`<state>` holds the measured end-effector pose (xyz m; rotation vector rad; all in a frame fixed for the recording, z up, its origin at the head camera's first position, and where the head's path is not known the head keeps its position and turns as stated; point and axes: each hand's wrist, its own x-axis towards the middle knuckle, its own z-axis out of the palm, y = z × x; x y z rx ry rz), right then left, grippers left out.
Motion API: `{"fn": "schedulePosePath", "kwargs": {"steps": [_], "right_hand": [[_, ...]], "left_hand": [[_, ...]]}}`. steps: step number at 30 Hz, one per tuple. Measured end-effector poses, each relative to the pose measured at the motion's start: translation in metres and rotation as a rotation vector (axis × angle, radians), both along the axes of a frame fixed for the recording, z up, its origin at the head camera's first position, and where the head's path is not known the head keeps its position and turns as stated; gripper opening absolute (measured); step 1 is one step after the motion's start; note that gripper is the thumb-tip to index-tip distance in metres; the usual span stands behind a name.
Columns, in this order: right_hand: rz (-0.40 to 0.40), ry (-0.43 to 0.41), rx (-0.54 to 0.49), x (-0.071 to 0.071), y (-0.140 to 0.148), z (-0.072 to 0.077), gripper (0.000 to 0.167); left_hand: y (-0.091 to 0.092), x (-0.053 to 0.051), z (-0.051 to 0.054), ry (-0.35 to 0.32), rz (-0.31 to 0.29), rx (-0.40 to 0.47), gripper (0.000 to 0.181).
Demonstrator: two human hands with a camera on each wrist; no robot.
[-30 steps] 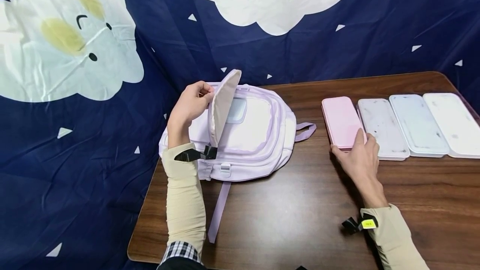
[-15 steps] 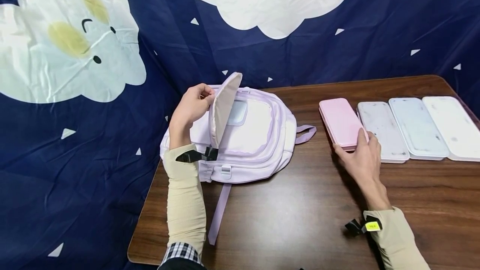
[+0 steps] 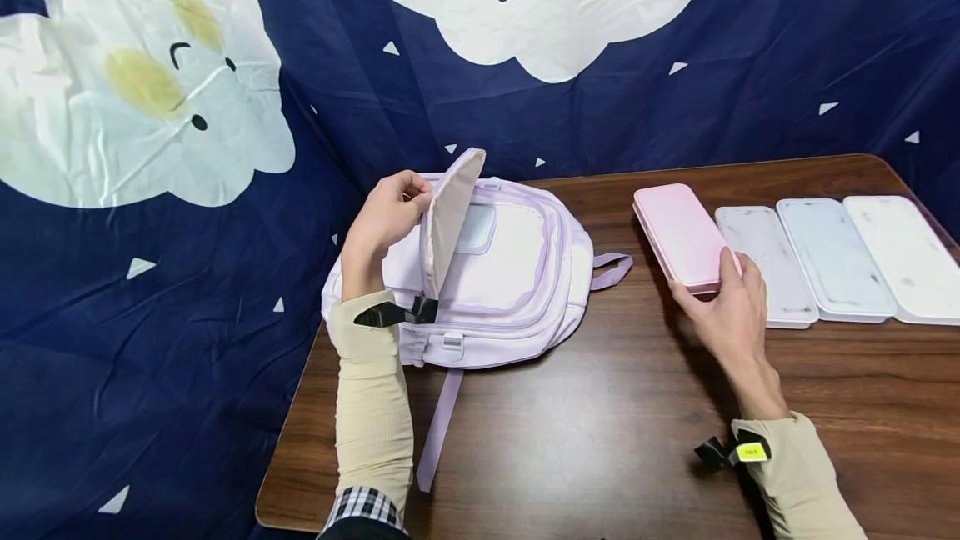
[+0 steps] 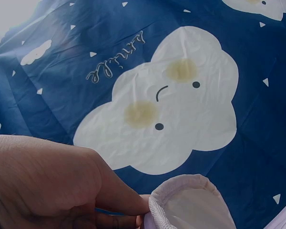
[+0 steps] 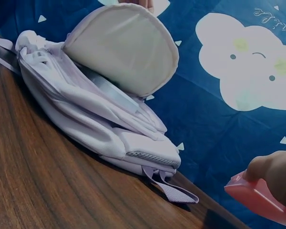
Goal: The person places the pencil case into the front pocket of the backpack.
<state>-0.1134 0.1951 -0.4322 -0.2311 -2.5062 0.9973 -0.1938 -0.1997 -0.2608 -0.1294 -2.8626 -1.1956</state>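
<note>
A pale lilac backpack (image 3: 517, 340) lies on the table in the head view. My left hand (image 3: 386, 211) pinches the edge of its raised flap (image 3: 448, 223) between thumb and fingers; the left wrist view shows this pinch at the flap's rim (image 4: 181, 183). Under the flap, a light-blue rectangular piece (image 3: 477, 230) shows on the bag's front. To the right, my right hand (image 3: 729, 307) grips the near end of a pink flat case (image 3: 686, 236), thumb on one side and fingers on the other. The case appears tilted, its far end raised. Its underside is hidden.
Three similar flat cases, a greyish one (image 3: 772, 265), a pale blue one (image 3: 836, 257) and a white one (image 3: 903, 257), lie side by side at the right. A strap (image 3: 438, 432) trails toward the table's (image 3: 570, 440) front. A dark blue cloth (image 3: 322, 40) hangs behind.
The pink case has risen and shifted slightly left in my right hand, its far end lifting away from the grey case. My left hand keeps the flap raised in the same place.
</note>
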Motion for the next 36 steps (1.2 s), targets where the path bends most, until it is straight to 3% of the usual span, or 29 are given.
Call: {"fn": "schedulePosePath", "kwargs": {"steps": [12,23,31,36], "right_hand": [[0.025,0.082,-0.027,-0.001,-0.001,0.009,0.081],[0.157,0.179,-0.080,0.001,-0.013,0.018,0.079],[0.248,0.249,-0.040,-0.003,-0.022,0.025,0.079],[0.284,0.251,-0.013,-0.004,-0.027,0.027,0.080]], "left_hand": [[0.001,0.001,0.003,0.000,0.003,-0.003,0.014],[0.001,0.001,0.002,-0.007,0.002,-0.002,0.013],[0.002,0.002,0.004,0.004,0.005,-0.027,0.014],[0.002,0.001,0.003,-0.001,0.008,-0.021,0.014]]}}
